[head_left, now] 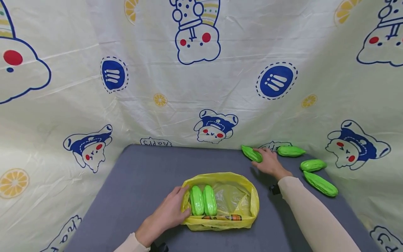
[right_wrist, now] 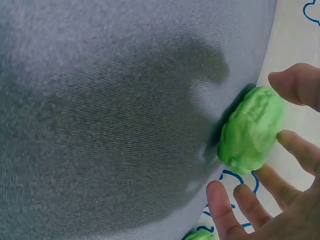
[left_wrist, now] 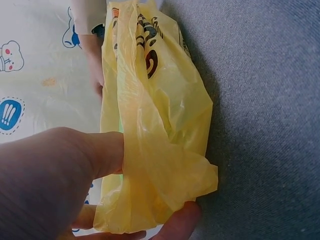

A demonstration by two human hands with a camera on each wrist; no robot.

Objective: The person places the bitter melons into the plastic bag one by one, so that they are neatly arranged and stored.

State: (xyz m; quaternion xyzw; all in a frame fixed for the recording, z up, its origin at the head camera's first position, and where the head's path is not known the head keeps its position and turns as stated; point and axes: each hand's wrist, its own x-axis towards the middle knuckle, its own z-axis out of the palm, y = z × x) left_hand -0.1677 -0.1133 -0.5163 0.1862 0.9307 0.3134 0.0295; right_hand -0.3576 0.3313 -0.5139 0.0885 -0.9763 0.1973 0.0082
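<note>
A yellow plastic bag (head_left: 254, 201) lies with its mouth wide, and two green bitter melons (head_left: 203, 201) rest side by side in its left part. My left hand (head_left: 170, 210) grips the bag's left rim, thumb inside and fingers outside; in the left wrist view the film (left_wrist: 155, 165) is creased between them. At the far edge of the table, my right hand (head_left: 269, 162) reaches to another bitter melon (head_left: 251, 154). Its fingers are spread around that melon (right_wrist: 252, 130) in the right wrist view, fingertips right at its side and the thumb a little apart from it.
Three more bitter melons lie along the table's right side: one at the far edge (head_left: 291, 151), one nearer (head_left: 313, 165), and a longer one (head_left: 321, 183) beside it. A white printed sheet (head_left: 141, 70) hangs behind the grey table (head_left: 151, 168).
</note>
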